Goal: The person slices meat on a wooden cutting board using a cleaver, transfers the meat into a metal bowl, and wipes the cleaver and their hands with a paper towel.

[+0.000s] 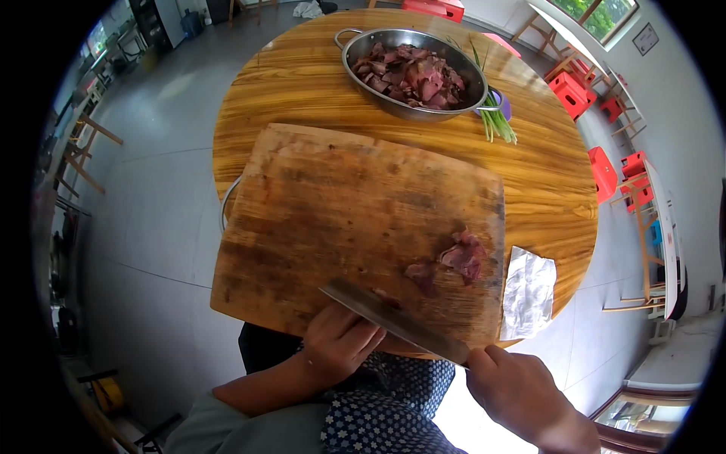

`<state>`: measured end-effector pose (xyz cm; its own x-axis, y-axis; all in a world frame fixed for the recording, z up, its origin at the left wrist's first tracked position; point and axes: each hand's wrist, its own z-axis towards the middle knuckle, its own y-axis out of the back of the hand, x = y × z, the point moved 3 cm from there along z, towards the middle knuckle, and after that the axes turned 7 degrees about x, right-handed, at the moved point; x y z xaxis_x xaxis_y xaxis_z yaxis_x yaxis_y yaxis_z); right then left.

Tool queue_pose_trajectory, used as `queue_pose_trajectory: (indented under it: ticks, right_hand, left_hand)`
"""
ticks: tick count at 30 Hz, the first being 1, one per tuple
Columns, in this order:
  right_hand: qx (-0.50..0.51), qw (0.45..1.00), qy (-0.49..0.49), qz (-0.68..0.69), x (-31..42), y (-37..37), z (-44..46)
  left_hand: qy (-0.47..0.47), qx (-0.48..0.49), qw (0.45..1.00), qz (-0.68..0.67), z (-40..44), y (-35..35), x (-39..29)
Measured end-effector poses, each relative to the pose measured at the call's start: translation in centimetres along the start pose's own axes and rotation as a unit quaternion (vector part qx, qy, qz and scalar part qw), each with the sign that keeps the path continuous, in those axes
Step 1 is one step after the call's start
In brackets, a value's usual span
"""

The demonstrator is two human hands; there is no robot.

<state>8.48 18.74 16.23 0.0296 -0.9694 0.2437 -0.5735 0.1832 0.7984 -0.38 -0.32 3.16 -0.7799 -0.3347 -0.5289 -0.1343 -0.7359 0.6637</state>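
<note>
My right hand [522,390] is closed round the handle of a broad kitchen knife [397,321], whose blade slants up and left across the near edge of the wooden cutting board [325,204]. Curled fingers of my left hand [340,340] press together close against the near side of the blade; what they hold is hidden. A small sliver of dark red meat [387,297] shows just beyond the blade. Further right on the board lie a few pieces of meat [463,257], flat and apart from the knife.
A two-handled metal pan [370,92] heaped with sliced meat stands at the table's far side. Green onions [496,125] lie beside it, by a purple item. A crumpled white cloth or paper [528,293] is right of the board. Red stools [571,94] stand beyond the round wooden table [552,181].
</note>
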Motion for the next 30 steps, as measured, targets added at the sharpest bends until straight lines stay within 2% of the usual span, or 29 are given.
queue_pose_trajectory:
  ticks: [3, 6, 10, 13, 16, 18, 19, 21, 23, 25, 29, 30]
  right_hand:
    - [0.036, 0.997, 0.025, 0.057, -0.3, 0.1, 2.3]
    - [0.072, 0.996, 0.021, 0.043, -0.2, 0.8, 4.0]
    - [0.052, 0.996, 0.036, 0.061, -0.9, 0.3, 3.1]
    - [0.077, 0.996, -0.004, 0.052, -1.2, -0.2, 0.9]
    - [0.04, 0.999, -0.02, 0.014, -1.2, -0.2, 0.7]
    - [0.009, 0.997, 0.034, 0.062, -1.5, 0.1, 1.6]
    - [0.005, 0.997, 0.032, 0.063, -1.4, 0.7, 2.2]
    - [0.123, 0.99, -0.009, 0.071, -0.6, 1.3, 3.7]
    - [0.067, 0.996, 0.01, 0.066, -0.8, 0.3, 3.8]
    - [-0.038, 0.993, 0.074, 0.079, -1.2, -0.3, 3.8]
    - [-0.014, 0.997, 0.046, 0.067, -2.1, -0.1, 1.3]
    - [0.033, 0.998, 0.01, 0.055, -2.5, 0.3, 0.0]
  left_hand:
    - [0.002, -0.004, 1.0, 0.009, 0.1, 0.0, -0.1]
    - [0.005, -0.021, 0.999, 0.029, 0.0, -0.1, -0.3]
    - [0.005, -0.017, 1.0, 0.022, 0.1, 0.0, -0.5]
    - [0.003, -0.017, 1.0, 0.009, 0.0, -0.1, -0.3]
    - [0.007, -0.004, 1.0, 0.009, 0.0, 0.0, -0.1]
    - [0.006, -0.01, 1.0, 0.009, 0.1, 0.0, -0.1]
    - [0.003, -0.021, 1.0, 0.012, 0.2, 0.0, -0.2]
    - [0.004, -0.023, 1.0, 0.019, 0.2, 0.0, -0.2]
    - [0.001, -0.019, 1.0, 0.024, -0.1, 0.0, -0.4]
    - [0.011, -0.024, 0.999, 0.027, 0.0, 0.0, -0.4]
    - [0.007, -0.036, 0.999, 0.007, -0.1, -0.1, -0.4]
    - [0.011, -0.036, 0.999, -0.002, 0.0, 0.0, -0.5]
